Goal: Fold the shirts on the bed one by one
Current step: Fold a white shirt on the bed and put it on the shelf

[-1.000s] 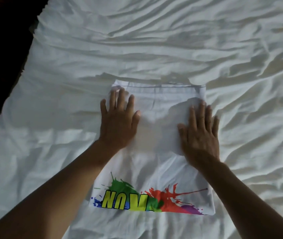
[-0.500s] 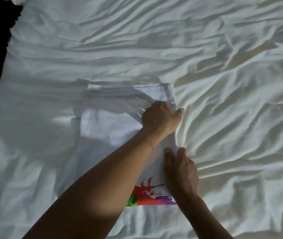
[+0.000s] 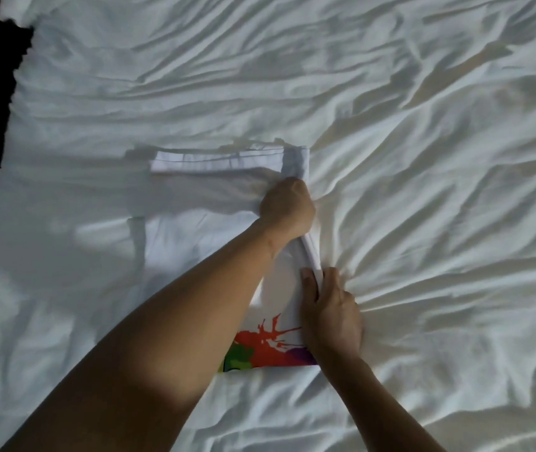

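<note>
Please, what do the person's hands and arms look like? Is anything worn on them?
Nothing worn shows. The left hand and the right hand are bare, with no gloves and no rings that I can see. The left forearm and the right forearm are bare too: no sleeve, watch or bracelet shows up to the picture's edge.

readable text: none | print (image 3: 265,349) on shirt (image 3: 194,236): colour splashes only
</note>
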Demonstrator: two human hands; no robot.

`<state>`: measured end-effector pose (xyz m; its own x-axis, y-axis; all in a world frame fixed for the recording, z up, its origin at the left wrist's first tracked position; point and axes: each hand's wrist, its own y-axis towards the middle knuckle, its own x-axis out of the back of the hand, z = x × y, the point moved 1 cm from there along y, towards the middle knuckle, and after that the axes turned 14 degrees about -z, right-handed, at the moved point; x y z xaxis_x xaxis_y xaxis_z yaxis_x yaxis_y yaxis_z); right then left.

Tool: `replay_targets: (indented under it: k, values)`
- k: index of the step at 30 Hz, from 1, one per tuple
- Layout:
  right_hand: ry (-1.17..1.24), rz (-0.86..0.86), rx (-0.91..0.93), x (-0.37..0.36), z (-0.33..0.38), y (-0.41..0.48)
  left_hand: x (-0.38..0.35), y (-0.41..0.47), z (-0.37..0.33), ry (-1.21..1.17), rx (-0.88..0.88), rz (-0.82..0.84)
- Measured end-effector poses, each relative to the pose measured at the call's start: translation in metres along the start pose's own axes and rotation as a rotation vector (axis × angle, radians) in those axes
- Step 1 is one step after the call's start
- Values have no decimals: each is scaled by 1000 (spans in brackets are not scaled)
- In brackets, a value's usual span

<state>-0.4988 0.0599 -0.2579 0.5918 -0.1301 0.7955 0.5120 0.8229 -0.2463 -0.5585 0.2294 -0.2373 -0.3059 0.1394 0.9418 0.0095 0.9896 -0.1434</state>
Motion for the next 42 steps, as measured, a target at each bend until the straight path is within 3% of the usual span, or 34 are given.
replay_targets:
  k: [6, 15, 19, 25, 35, 38, 42]
  values:
    - [127, -31, 21, 16, 9, -16, 24, -12, 21, -457, 219, 19]
    - [228, -157, 319, 44, 97, -95, 130, -42, 79, -872, 386, -52]
    - [226, -113, 444, 20, 153, -140, 179, -47, 151, -921, 447, -92]
    - [235, -32, 469, -50, 227, -204, 227, -59, 276, -876, 502, -128]
    - [221, 258, 434, -177, 274, -267, 197, -70, 445, -737, 626, -124]
    - [231, 204, 374, -187, 265, -260, 180, -77, 466, -750, 678, -133]
    - [199, -58, 349, -165, 237, -224, 162, -105, 470, -816, 738, -109]
